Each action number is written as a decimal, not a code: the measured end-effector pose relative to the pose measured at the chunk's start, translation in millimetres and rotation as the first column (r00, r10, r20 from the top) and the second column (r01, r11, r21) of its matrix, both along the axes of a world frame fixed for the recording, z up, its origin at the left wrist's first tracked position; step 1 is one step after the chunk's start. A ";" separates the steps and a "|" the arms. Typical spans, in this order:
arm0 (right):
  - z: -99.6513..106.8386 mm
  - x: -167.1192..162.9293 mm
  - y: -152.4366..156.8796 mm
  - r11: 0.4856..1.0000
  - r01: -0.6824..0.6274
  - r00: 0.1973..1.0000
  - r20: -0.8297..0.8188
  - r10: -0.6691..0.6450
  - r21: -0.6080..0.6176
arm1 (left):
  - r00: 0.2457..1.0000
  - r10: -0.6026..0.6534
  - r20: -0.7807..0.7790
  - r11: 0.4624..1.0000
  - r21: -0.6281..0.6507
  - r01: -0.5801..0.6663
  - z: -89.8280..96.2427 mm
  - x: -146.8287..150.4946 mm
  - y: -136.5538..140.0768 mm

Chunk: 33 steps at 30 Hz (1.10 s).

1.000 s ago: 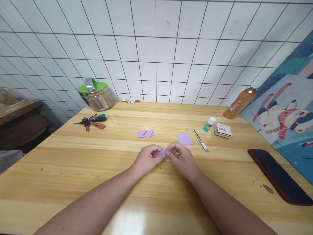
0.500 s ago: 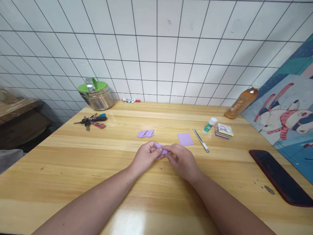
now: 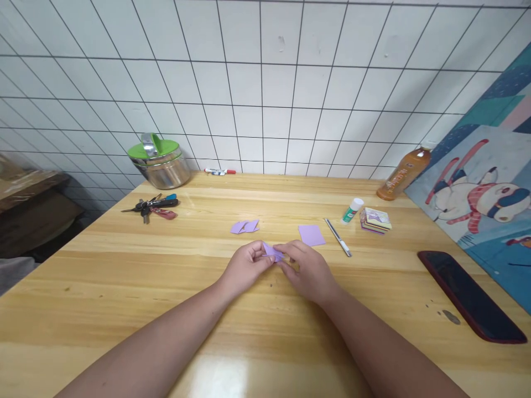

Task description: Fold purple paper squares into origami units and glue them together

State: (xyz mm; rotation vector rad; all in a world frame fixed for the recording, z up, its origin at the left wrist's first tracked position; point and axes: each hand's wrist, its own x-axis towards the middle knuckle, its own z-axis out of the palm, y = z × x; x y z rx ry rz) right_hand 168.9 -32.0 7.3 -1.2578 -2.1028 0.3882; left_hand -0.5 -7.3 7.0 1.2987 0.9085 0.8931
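Note:
A small folded piece of purple paper (image 3: 272, 252) is held between my two hands, just above the wooden table (image 3: 174, 287). My left hand (image 3: 248, 263) pinches its left side, thumb in front and fingers behind. At its right side, the fingertips and thumb of my right hand (image 3: 309, 272) close on the edge. Beyond my hands lie folded purple paper pieces (image 3: 244, 226). A flat purple paper square (image 3: 312, 235) rests past my right hand, with a slim white-and-grey utility knife (image 3: 338, 237) beside it.
Right of the knife are a glue stick (image 3: 352, 211) and a stack of small papers (image 3: 375, 220). A phone (image 3: 470, 296) and an amber bottle (image 3: 404, 174) are farther right. At left are keys (image 3: 151, 207), a green-lidded steel pot (image 3: 160, 163) and markers (image 3: 219, 171) by the wall.
My fingers have shifted slightly on the purple paper, and more of its surface shows between them. The whole view has moved a little, with the things on the table appearing slightly farther left.

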 end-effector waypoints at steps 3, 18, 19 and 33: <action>-1.9 1.5 2.1 0.999 -0.048 0.998 -0.050 0.047 -0.023 | 0.998 -0.019 -0.067 0.998 0.064 0.024 0.8 -0.4 -1.1; -3.9 -3.4 2.8 0.973 -0.021 0.938 -0.341 -0.061 -0.232 | 0.926 -0.012 -0.377 0.955 0.269 0.122 -9.4 -3.0 -3.2; -4.6 -4.5 3.3 0.957 -0.029 0.919 -0.384 -0.088 -0.288 | 0.919 -0.009 -0.394 0.953 0.276 0.127 -9.7 -3.0 -3.7; -7.5 -2.0 8.6 0.650 -0.317 0.575 -0.685 -0.448 -0.691 | 0.951 -0.092 -0.296 0.965 0.210 0.158 -9.1 -4.1 -3.6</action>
